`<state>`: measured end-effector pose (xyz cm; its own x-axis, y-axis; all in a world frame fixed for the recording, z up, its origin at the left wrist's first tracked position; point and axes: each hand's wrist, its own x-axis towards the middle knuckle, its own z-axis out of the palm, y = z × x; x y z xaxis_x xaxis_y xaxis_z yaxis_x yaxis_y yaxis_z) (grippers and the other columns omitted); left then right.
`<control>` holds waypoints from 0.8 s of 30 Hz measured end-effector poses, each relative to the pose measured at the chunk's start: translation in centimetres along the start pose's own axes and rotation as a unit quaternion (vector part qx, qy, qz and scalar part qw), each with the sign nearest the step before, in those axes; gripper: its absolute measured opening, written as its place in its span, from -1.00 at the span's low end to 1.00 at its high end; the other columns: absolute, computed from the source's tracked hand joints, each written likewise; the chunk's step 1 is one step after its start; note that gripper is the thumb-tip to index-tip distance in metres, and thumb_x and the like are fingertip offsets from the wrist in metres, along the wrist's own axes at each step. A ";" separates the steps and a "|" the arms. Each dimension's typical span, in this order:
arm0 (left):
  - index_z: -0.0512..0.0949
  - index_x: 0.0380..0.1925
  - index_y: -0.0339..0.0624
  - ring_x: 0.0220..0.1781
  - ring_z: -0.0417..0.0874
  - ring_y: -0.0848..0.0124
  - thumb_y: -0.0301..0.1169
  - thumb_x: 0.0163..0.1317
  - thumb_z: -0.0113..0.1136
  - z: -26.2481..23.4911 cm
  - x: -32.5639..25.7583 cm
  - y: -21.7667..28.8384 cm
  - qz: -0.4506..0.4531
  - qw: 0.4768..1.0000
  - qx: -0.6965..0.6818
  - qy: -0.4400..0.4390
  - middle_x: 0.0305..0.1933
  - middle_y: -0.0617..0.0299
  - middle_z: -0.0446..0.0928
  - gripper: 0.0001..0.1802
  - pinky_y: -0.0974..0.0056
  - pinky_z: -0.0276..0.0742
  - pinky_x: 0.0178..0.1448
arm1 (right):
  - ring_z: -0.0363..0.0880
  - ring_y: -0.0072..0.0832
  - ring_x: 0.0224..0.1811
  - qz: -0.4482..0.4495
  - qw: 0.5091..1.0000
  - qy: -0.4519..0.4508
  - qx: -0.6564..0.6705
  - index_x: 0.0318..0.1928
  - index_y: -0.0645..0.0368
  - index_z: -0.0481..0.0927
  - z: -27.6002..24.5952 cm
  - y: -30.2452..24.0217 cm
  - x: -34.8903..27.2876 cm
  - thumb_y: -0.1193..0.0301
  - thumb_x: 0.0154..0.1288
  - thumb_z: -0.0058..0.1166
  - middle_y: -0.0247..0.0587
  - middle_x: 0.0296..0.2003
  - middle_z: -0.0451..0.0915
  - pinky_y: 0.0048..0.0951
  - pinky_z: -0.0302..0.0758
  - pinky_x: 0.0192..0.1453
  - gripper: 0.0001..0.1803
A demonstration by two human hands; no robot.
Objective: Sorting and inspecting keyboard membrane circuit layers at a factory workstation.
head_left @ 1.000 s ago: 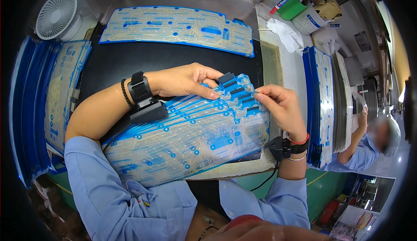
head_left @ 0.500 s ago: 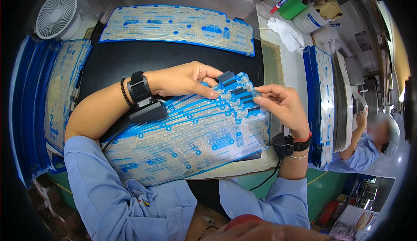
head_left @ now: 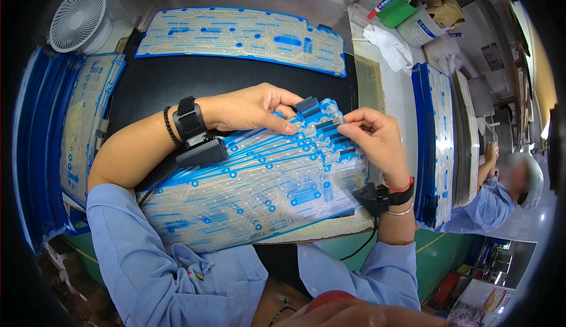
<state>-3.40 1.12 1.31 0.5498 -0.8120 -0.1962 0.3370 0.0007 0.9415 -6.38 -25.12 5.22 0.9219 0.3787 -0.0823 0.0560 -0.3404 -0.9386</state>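
Observation:
A fanned stack of clear keyboard membrane sheets (head_left: 259, 191) with blue patterns lies slanted in front of me, its dark-tipped tabs (head_left: 327, 128) spread like steps at the upper right. My left hand (head_left: 262, 108) reaches over the stack and grips it by the upper edge, thumb on top beside the tabs; its other fingertips are partly hidden. At the tabbed edge, my right hand (head_left: 371, 132) pinches one of the upper sheets between thumb and forefinger. Each wrist carries a strapped black device.
Beyond my hands a single membrane sheet (head_left: 242, 35) lies on the black mat (head_left: 177, 79). Sheet stacks stand at left (head_left: 88, 121) and right (head_left: 436, 138). A white fan (head_left: 78, 19) is at the far left, a white tub (head_left: 420, 27) at the far right. Another person (head_left: 489, 200) works at right.
My right hand has moved slightly left and up along the tabs, with its wrist swinging left. My left hand stays in place, while the sheets' fanned spread has shifted a little.

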 end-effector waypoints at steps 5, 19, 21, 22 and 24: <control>0.39 0.21 -0.30 -0.12 0.68 0.50 -0.46 0.17 0.29 0.3 0.0 0.2 -0.001 1.000 -0.004 0.006 -0.04 0.05 0.64 -0.42 0.40 0.61 -0.03 | 0.45 -0.77 -0.51 -0.018 0.994 0.062 -0.085 -0.37 0.29 0.63 0.8 0.2 -0.1 0.41 0.25 0.22 -0.38 -0.53 0.60 -0.71 0.35 -0.44 -0.83; 0.42 0.18 -0.30 -0.12 0.70 0.47 -0.46 0.19 0.28 0.0 0.1 0.2 -0.012 1.000 -0.025 0.004 -0.03 0.01 0.63 -0.47 0.40 0.64 -0.05 | 0.47 -0.76 -0.45 -0.013 0.995 0.020 -0.092 -0.27 0.33 0.62 0.1 -0.3 -0.9 0.44 0.30 0.15 -0.35 -0.48 0.61 -0.67 0.41 -0.38 -0.84; 0.42 0.18 -0.31 -0.13 0.70 0.47 -0.46 0.18 0.28 -0.1 0.0 0.2 -0.013 0.999 -0.029 0.005 -0.03 0.00 0.63 -0.47 0.41 0.64 -0.06 | 0.47 -0.76 -0.44 -0.024 0.994 0.018 -0.105 -0.25 0.33 0.62 0.0 -0.4 -1.0 0.45 0.30 0.14 -0.34 -0.47 0.61 -0.66 0.42 -0.36 -0.84; 0.43 0.17 -0.31 -0.14 0.70 0.47 -0.46 0.18 0.28 -0.1 0.0 0.2 -0.013 0.999 -0.033 0.007 -0.04 0.00 0.63 -0.47 0.41 0.64 -0.08 | 0.48 -0.76 -0.44 -0.026 0.993 0.013 -0.110 -0.24 0.33 0.62 -0.1 -0.5 -0.9 0.45 0.31 0.13 -0.32 -0.46 0.61 -0.66 0.43 -0.35 -0.84; 0.43 0.17 -0.32 -0.14 0.70 0.47 -0.46 0.17 0.29 -0.1 0.0 0.1 -0.010 1.000 -0.024 0.012 -0.05 0.00 0.63 -0.46 0.41 0.64 -0.07 | 0.49 -0.76 -0.43 -0.029 0.993 0.009 -0.115 -0.23 0.33 0.62 -0.1 -0.5 -0.8 0.46 0.31 0.13 -0.31 -0.46 0.61 -0.66 0.43 -0.33 -0.84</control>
<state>-3.26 1.16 1.34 0.5602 -0.7979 -0.2226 0.3838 0.0119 0.9233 -7.07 -25.37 5.83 0.9215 0.3878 -0.0223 0.1930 -0.5068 -0.8402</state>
